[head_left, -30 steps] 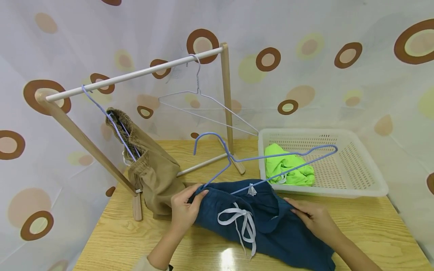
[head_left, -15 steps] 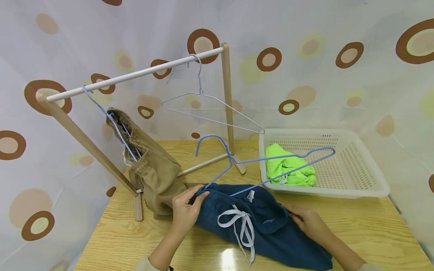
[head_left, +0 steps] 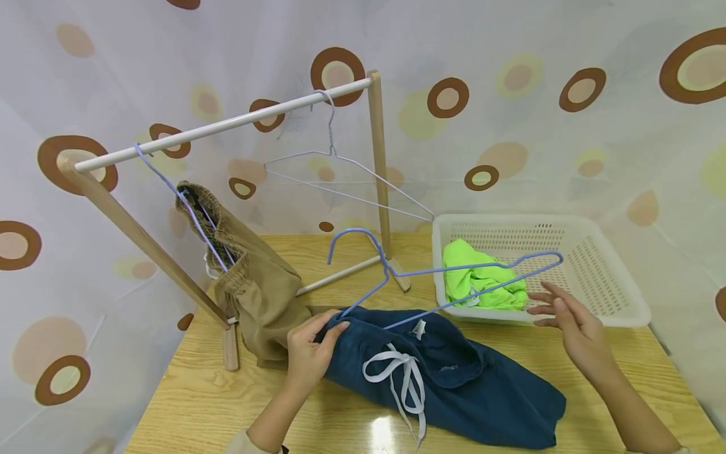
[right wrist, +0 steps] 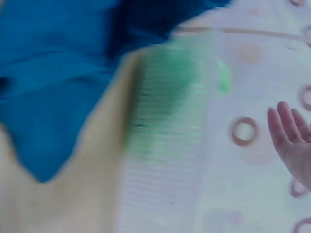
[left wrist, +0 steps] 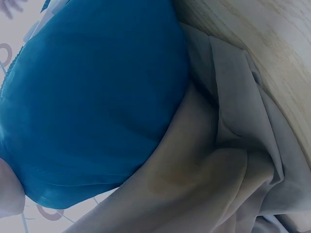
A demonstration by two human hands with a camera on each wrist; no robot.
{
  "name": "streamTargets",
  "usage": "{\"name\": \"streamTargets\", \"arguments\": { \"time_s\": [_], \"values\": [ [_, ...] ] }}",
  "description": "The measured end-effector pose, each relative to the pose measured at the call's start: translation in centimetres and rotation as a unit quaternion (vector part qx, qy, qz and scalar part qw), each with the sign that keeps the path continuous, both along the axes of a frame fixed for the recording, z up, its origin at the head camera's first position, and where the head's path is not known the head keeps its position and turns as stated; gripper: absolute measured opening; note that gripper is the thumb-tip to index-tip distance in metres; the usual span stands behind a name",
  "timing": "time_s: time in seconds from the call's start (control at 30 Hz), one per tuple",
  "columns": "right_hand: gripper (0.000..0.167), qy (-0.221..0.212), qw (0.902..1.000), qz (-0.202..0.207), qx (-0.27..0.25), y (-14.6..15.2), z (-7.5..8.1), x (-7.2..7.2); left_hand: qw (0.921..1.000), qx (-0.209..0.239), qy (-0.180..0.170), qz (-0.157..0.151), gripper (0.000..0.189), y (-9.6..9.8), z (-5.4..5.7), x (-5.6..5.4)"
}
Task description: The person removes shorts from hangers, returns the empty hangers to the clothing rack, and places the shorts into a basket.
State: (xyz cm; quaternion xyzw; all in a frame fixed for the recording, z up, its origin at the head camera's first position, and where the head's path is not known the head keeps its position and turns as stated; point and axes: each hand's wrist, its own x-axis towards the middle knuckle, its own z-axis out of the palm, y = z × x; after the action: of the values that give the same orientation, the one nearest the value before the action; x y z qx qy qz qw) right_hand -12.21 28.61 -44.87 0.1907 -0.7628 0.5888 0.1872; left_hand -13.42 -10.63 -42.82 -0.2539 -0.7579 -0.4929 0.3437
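Head: left hand (head_left: 311, 347) pinches navy drawstring pants (head_left: 473, 403) on the counter (head_left: 193, 403), waistband (head_left: 363, 330) over one end of the blue hanger (head_left: 388, 268); right hand (head_left: 584, 334) has just released them, other hanger end uninserted. Left wrist: khaki pants (left wrist: 194, 184) just behind. Right wrist: right hand loose, holding nothing.

One table (head_left: 187, 403) carries one rack (head_left: 227, 125) by its far left corner, one basket (head_left: 621, 277) by its far right. Three hangers: a lilac hanger (head_left: 161, 176), a pale hanger (head_left: 331, 135), a blue hanger (head_left: 442, 270). Three garments: brown pants (head_left: 266, 277), blue pants (head_left: 488, 403), a green garment (head_left: 462, 256). Two hands: left hand (head_left: 309, 353), right hand (head_left: 581, 334).
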Motion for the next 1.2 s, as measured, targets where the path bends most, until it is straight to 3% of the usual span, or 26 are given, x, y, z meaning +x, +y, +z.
{"name": "streamTargets", "arguments": {
  "time_s": [0.07, 0.17, 0.27, 0.33, 0.47, 0.63, 0.97, 1.2],
  "values": [
    [0.044, -0.02, 0.9958, 0.056, -0.07, 0.6, 1.6, 0.1, 1.0, -0.002, 0.0, -0.005, 0.02, 0.1, 0.1, 0.0],
    [0.048, -0.044, 0.9741, 0.15, -0.163, 1.4, 3.4, 0.1, 0.9997, -0.013, -0.005, -0.02, 0.021, 0.1, 0.4, 0.0],
    [0.049, -0.041, 0.9556, 0.208, -0.205, 1.8, 4.2, 0.2, 0.9983, -0.03, -0.019, -0.046, 0.02, 0.1, 0.8, 0.1],
    [0.045, -0.024, 0.9495, 0.23, -0.212, 1.9, 4.3, 0.2, 0.9964, -0.04, -0.036, -0.065, 0.019, 0.1, 1.0, 0.2],
    [0.038, 0.008, 0.9481, 0.242, -0.206, 1.8, 4.0, 0.5, 0.9919, -0.055, -0.068, -0.092, 0.018, 0.1, 1.4, 0.1],
    [0.038, 0.009, 0.9387, 0.244, -0.243, 1.3, 3.5, 1.1, 0.9885, -0.061, -0.096, -0.1, 0.017, 0.1, 1.7, -0.2],
    [0.037, 0.018, 0.925, 0.25, -0.286, 0.8, 3.0, 1.8, 0.9924, -0.051, -0.062, -0.094, 0.018, 0.3, 1.8, -0.4],
    [0.038, 0.03, 0.9109, 0.269, -0.311, 1.1, 2.4, 1.9, 0.9949, 0.016, -0.071, -0.069, 0.015, 0.8, 1.7, -0.1]
  ]
}}
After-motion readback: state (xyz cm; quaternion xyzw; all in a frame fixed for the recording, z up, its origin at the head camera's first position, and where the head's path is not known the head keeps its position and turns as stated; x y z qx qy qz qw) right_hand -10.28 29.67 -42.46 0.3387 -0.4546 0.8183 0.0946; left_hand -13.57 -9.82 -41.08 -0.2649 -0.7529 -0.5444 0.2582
